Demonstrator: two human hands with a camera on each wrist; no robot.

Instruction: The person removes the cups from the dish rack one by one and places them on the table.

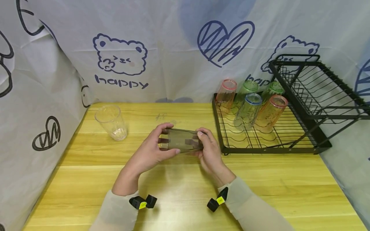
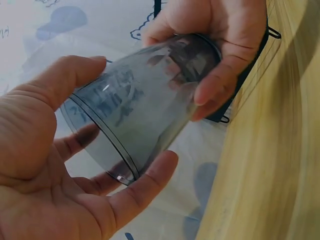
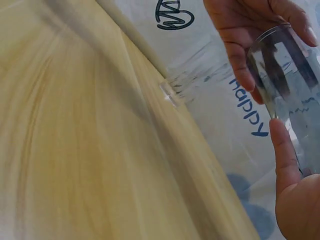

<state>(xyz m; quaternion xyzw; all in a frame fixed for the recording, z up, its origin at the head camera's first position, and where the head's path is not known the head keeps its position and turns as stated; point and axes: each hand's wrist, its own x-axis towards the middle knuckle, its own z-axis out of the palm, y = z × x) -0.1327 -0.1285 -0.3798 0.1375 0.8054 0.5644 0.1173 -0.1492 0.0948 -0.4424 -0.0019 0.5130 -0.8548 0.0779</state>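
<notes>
A smoky grey drinking glass (image 1: 183, 139) is held on its side above the middle of the table. My left hand (image 1: 148, 148) grips its wide rim end, thumb and fingers spread around it. At the narrower base end, my right hand (image 1: 211, 153) holds the glass with the thumb on top. The left wrist view shows the grey glass (image 2: 145, 100) as see-through, with fingers visible behind its wall. To the left a clear glass (image 1: 111, 122) stands on the table, apart from both hands.
On the right sits a black wire dish rack (image 1: 268, 149) with a raised upper tier (image 1: 332, 83). Several tinted glasses stand upside down in it, among them a blue-rimmed one (image 1: 248, 110) and an orange one (image 1: 271, 114). A printed white cloth (image 1: 170, 38) hangs behind the wooden table (image 1: 179, 195).
</notes>
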